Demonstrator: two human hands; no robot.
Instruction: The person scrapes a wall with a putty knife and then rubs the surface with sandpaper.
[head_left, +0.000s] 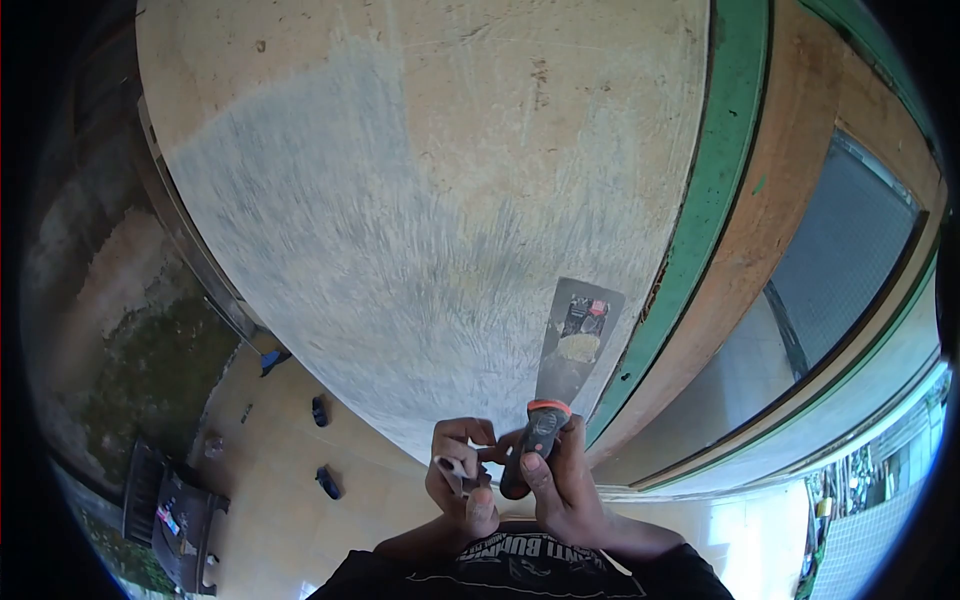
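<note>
Holding the scraper [562, 384] by its chunky handle [545, 424] suits the likely light, springy blade [580, 345]; right hand [570, 490] has fingers [573, 440] around it, left hand [462, 480] pinches a folded piece [453, 466].

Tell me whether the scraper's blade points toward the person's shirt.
No, the blade points away from the shirt, while the handle, nearer it, sits in the right hand.

You stand at the exterior or porch area of what appears to be a house: a patchily coated wall [400, 200] rises before you, bordered by a green door frame [735, 130] and a wooden door [800, 110] with a glass pane [845, 250]. Below, you see a pale, glossy floor [275, 450] with sandals [328, 483] and a dark bench-like piece of furniture [185, 530].
</note>
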